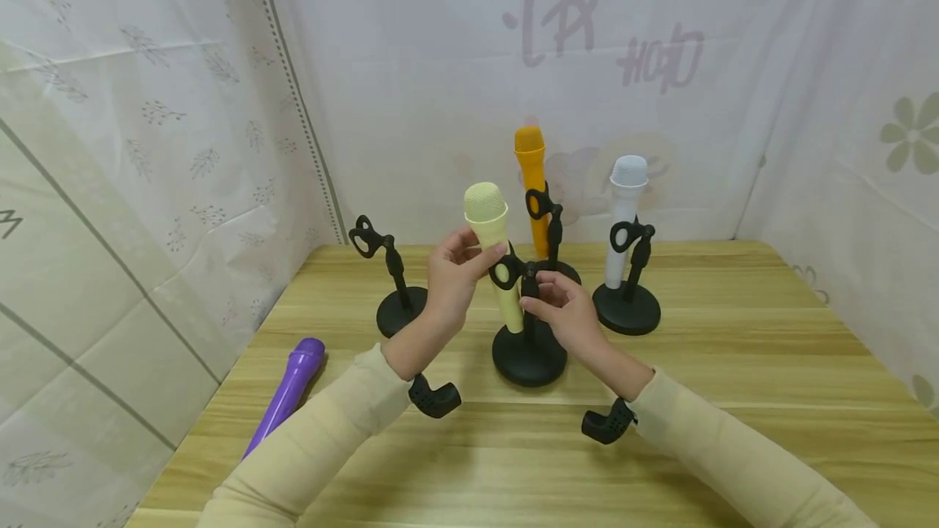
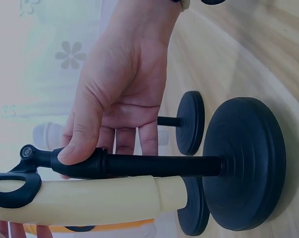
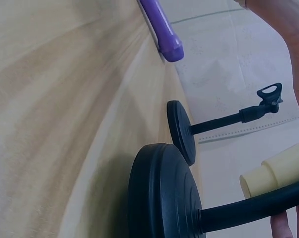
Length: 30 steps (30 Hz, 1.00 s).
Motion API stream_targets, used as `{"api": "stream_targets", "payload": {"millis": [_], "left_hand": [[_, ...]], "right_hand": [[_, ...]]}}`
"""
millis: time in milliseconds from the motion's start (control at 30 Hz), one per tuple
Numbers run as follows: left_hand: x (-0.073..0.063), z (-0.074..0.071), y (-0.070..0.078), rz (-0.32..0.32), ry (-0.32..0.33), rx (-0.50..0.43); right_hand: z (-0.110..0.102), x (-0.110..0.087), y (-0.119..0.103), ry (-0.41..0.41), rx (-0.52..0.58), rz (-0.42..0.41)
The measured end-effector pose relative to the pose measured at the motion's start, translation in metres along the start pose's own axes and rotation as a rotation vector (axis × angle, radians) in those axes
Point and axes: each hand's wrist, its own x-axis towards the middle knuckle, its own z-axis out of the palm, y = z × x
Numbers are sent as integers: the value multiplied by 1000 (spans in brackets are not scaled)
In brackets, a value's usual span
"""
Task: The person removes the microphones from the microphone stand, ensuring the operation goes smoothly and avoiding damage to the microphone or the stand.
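Note:
My left hand grips the upper body of a pale yellow microphone, thumb across its front. The microphone leans through the ring clip of a black desk stand, its lower end beside the pole and above the round base. My right hand holds that stand's pole just below the clip joint. In the left wrist view, the right thumb presses the thick collar of the stand, and the microphone body runs alongside the pole.
An orange microphone and a white microphone lean in black stands behind. To the left is another black stand with a bare clip. A purple microphone lies on the wooden table. Patterned curtains hang around it.

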Motion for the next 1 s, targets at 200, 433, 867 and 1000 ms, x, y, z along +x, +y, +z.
{"api": "stream_targets", "payload": {"millis": [200,433,867,1000], "left_hand": [[-5,1,0,12,-35,12],[-9,4,0,14,-49,23],[-17,7,1,6,-90,43],[-20,8,1,2,-102,40]], "right_hand": [[-2,-9,-3,12,-18,8],[-3,-20,-3,19,-32,11],[-4,-35,-4,53,-9,27],[-5,-39,-3,56,-2,27]]}}
